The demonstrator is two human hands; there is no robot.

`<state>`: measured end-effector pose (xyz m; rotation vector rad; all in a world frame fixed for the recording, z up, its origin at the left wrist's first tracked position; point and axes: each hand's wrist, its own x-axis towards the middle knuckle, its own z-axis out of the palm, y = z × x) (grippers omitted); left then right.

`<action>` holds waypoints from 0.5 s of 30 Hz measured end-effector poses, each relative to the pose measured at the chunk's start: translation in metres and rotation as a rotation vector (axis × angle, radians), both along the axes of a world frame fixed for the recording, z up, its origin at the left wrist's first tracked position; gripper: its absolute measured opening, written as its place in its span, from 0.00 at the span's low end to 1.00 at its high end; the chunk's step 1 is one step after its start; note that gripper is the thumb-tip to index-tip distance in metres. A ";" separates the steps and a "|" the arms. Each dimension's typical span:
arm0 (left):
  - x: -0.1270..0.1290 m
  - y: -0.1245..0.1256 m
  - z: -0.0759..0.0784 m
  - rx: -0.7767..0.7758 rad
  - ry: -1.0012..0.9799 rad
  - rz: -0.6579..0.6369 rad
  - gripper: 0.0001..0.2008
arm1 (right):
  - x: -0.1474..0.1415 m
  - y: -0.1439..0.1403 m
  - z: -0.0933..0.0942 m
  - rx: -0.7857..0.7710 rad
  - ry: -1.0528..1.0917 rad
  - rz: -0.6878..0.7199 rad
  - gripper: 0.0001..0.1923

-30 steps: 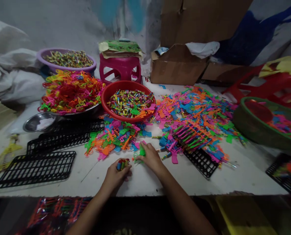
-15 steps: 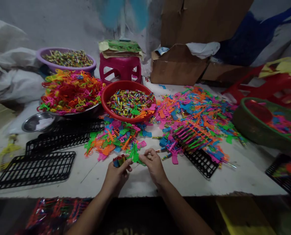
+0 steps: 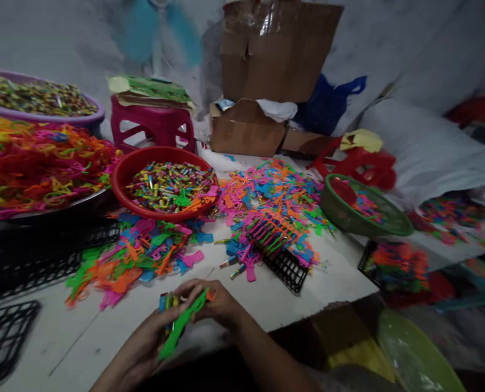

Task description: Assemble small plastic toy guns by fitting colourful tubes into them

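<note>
Over the near edge of the white table point(image 3: 332, 283), my two hands meet. My left hand point(image 3: 146, 340) grips a small bundle of coloured sticks point(image 3: 167, 302) and touches a green plastic toy piece point(image 3: 182, 324). My right hand point(image 3: 215, 302) pinches the upper end of that green piece. Just beyond my hands lies a loose heap of flat plastic pieces point(image 3: 140, 256) in pink, orange, green and blue. Behind that heap, a red bowl point(image 3: 124, 173) holds several small coloured sticks.
A larger pile of plastic pieces point(image 3: 270, 201) covers a black grid rack point(image 3: 287, 268). More black racks point(image 3: 5, 332) lie at left, below a metal pan of coloured rings point(image 3: 38, 163). A green basket point(image 3: 348, 220), pink stool point(image 3: 152, 122) and cardboard boxes point(image 3: 246, 128) stand further back.
The camera has swung right and down. My hands have drawn back to the table's near edge, and the green piece is now held between both hands, lifted off the table.
</note>
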<state>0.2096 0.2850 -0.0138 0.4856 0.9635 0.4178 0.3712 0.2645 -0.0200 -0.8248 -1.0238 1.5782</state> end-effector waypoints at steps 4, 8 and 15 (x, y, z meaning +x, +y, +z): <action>0.007 -0.004 0.000 0.268 0.145 0.045 0.22 | 0.029 0.004 0.007 -0.024 -0.018 -0.652 0.14; 0.010 -0.006 0.008 0.431 0.165 0.090 0.23 | 0.035 0.004 0.013 -0.066 -0.235 -0.781 0.14; 0.010 -0.011 0.015 0.579 0.164 0.099 0.21 | -0.026 -0.008 0.004 -0.132 -0.146 -0.636 0.16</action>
